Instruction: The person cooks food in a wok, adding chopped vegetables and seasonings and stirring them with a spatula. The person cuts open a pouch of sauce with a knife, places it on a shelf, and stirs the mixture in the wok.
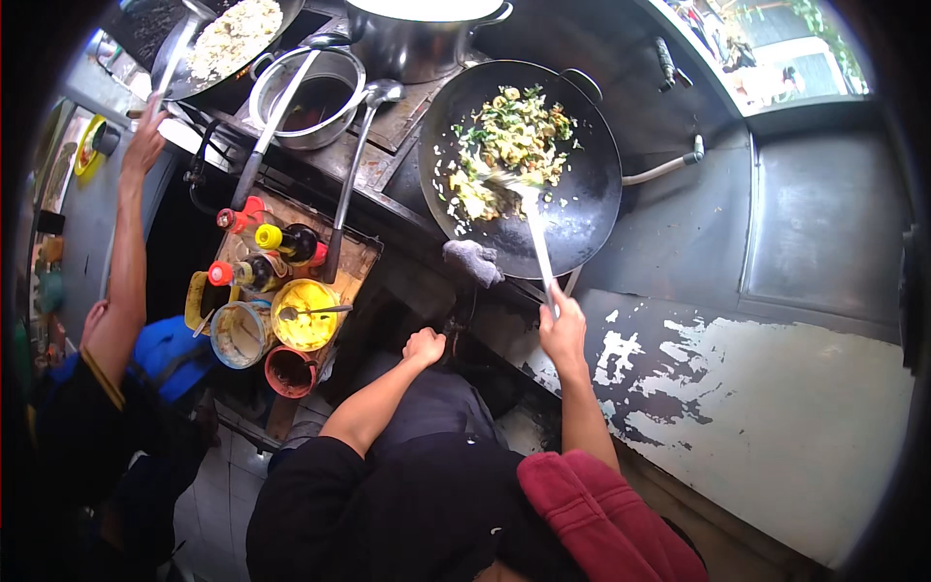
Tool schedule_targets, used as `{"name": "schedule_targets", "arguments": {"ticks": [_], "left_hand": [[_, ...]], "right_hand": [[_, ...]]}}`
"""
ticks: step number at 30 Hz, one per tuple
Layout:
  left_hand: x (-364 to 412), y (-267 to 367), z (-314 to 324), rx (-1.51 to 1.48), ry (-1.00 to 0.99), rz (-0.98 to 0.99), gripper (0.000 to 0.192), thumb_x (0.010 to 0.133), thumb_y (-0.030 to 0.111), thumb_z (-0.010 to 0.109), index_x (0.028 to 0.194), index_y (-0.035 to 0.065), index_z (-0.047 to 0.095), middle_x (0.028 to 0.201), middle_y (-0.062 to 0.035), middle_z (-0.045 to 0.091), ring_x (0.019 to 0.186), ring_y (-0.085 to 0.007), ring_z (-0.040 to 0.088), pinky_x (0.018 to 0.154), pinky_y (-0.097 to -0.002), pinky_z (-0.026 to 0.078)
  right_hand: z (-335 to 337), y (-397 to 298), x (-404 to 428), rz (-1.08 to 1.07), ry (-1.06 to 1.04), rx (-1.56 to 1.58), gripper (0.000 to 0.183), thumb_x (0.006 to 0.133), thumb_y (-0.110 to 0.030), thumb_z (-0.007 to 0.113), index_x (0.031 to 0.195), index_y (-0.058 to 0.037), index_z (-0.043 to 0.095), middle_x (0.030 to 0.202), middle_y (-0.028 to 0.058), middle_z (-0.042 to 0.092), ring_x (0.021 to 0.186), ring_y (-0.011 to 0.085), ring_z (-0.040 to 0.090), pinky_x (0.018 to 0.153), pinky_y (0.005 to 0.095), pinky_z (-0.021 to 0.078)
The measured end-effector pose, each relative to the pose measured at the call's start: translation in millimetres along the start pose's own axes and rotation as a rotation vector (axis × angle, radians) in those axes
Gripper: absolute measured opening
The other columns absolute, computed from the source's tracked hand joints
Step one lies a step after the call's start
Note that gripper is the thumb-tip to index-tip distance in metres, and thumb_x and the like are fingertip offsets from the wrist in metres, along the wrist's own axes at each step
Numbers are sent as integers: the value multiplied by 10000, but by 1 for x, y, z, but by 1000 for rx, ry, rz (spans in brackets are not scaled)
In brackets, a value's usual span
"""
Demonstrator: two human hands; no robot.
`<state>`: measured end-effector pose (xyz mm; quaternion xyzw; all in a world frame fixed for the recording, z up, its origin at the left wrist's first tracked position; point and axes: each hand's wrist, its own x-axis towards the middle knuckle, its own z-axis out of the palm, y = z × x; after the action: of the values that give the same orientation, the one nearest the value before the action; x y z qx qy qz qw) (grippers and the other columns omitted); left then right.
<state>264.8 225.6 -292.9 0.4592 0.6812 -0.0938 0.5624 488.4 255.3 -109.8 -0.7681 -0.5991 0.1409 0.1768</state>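
My right hand (pixel 564 327) grips the handle of a metal wok spatula (pixel 538 236), its blurred head in the food inside a large dark wok (pixel 589 218). Chopped greens with yellow and pale pieces (pixel 516 138) lie in the wok's middle and left; loose bits cling to its side. A folded grey cloth (pixel 473 262) sits at the wok's lower left rim. My left hand (pixel 424 346) is closed in front of the stove, below that cloth; whether it holds a knob or anything else cannot be told.
Sauce bottles (pixel 294 244), a tub of yellow spread (pixel 305 313) and other tubs crowd a wooden board at left. Ladles lean by a metal pot (pixel 342 127); a large stockpot (pixel 407 51) stands behind. A co-worker's hand (pixel 144 145) holds a utensil in another wok (pixel 287 33).
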Motion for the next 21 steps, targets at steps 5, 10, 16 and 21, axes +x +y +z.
{"name": "schedule_targets", "arguments": {"ticks": [5,10,16,21], "left_hand": [[1,25,-2,-352,-118,173,456,838,442,531,1090,94,683,1052,-184,686,1061,-310,637,893,-435,496],[-47,89,-74,-967,-269,104,660,839,547,543,1187,-13,577,1095,-212,649,966,-242,651,762,-382,527],[-27,153,-86,-1127,-231,125,483,768,330,696,1088,-19,595,1048,-133,628,925,-239,635,774,-405,533],[-29,168,-83,-1135,-127,20,390,756,175,672,1081,-15,571,1068,-152,592,953,-268,598,820,-456,512]], "right_hand": [[21,-19,85,118,136,-32,389,854,-89,613,1234,-12,589,1073,242,639,983,391,616,877,421,477],[-9,-41,31,-23,-120,234,397,845,-82,620,1236,-16,590,1126,252,632,1024,400,615,922,421,468],[-36,-36,53,-67,-84,-232,403,857,-124,598,1244,-20,562,1019,249,635,931,426,594,830,496,475],[-63,-55,116,28,-248,21,410,880,-144,608,1269,-22,567,1183,244,606,1116,362,591,945,393,462]]}}
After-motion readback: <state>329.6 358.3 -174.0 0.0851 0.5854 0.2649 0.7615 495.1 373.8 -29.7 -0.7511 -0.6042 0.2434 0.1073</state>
